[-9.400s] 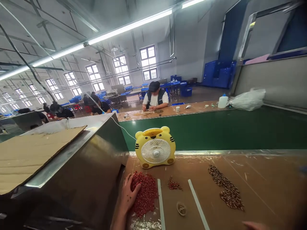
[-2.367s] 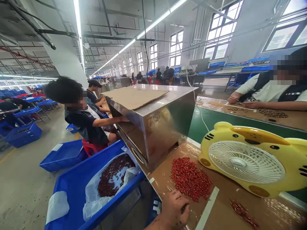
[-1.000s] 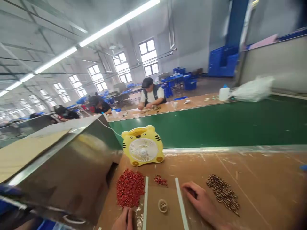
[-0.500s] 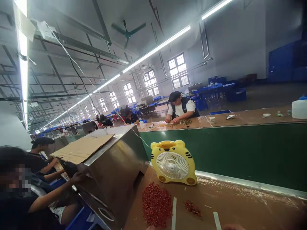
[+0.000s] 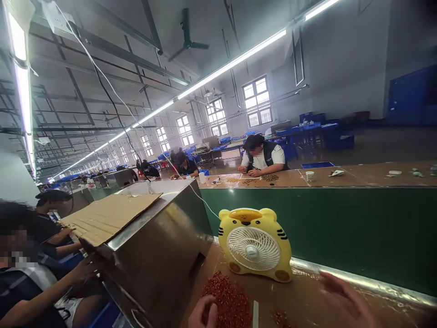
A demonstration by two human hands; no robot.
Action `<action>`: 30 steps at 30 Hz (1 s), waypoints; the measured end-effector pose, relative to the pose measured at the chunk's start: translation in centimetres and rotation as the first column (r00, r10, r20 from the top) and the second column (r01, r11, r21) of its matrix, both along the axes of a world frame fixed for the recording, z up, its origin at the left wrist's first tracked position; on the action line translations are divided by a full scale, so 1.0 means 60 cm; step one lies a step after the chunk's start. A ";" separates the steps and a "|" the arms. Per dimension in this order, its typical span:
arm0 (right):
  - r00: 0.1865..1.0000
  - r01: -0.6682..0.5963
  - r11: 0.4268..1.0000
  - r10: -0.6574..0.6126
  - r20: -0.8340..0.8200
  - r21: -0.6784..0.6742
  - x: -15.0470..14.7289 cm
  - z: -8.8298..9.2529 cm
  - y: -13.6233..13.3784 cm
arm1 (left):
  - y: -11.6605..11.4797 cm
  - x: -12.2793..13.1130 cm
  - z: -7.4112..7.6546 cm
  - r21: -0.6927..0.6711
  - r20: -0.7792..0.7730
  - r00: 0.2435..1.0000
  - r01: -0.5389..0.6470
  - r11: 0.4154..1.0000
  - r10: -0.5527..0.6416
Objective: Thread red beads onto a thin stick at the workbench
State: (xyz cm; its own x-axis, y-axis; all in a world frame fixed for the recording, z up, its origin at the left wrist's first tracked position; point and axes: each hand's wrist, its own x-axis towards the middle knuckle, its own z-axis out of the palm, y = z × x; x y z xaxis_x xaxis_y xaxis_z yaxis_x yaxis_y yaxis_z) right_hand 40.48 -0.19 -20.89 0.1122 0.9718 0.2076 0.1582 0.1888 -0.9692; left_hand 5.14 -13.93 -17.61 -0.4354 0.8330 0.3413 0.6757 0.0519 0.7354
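My left hand (image 5: 202, 312) enters at the bottom edge, beside a pile of small red pieces (image 5: 229, 300). Its fingers are loosely curled, with the thumb apart from them and nothing visible between; the lower part is cut off by the frame. Smeared by motion, my right hand (image 5: 346, 298) is raised over the brown tabletop to the right, fingers stretched out and holding nothing I can see. A smaller heap of red pieces (image 5: 281, 317) lies between the hands. One pale strip (image 5: 256, 314) on the table separates the two heaps.
A yellow animal-faced fan (image 5: 254, 246) stands behind the pile, against a green partition (image 5: 341, 223). To the left is a metal cabinet (image 5: 164, 241) with cardboard (image 5: 112, 216) on top. People sit at the left. Across the partition, another person (image 5: 262, 155) handles small pieces.
Both hands have risen further into view, the left by the large pile, the right up and outward. The view has shifted, so the fan and heaps sit lower and further right.
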 end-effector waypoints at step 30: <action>0.925 -0.200 0.979 0.173 -0.337 -0.047 -0.068 0.056 0.072 | 0.223 0.049 0.056 0.268 0.687 0.592 0.333 0.904 -0.422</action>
State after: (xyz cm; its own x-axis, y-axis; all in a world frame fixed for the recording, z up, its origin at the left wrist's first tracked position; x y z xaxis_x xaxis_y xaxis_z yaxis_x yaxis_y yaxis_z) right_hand 36.38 4.12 -17.54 -0.0238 0.9934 0.1122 -0.2034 0.1050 -0.9734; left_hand 8.09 -0.57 -14.24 -0.2313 0.9605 0.1548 -0.1229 -0.1867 0.9747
